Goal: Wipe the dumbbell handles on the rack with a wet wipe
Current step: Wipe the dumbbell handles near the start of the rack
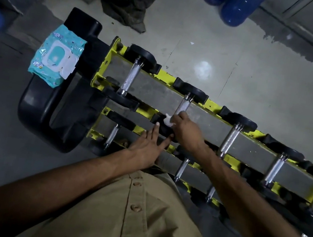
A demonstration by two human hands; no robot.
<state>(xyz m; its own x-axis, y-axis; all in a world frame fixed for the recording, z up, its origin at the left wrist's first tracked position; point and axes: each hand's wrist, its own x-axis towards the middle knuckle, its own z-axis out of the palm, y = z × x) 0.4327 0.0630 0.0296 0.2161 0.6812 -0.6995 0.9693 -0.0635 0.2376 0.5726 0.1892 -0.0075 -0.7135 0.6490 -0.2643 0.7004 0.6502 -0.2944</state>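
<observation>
White wet wipe pinched in right hand, against near end of knurled dumbbell handle on yellow rack. Left hand just beside, fingers straight, touching black weight head.

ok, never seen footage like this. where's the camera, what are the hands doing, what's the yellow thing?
No robot: one camera on a person's head looks down at their own arms. The yellow rack holds rows of dumbbells with black ends and metal handles. The right hand holds a white wet wipe against the near end of one handle in the farthest row. The left hand lies flat, fingers straight, on that dumbbell's near black end. The pack of wipes sits on a black curved frame at the rack's left end.
</observation>
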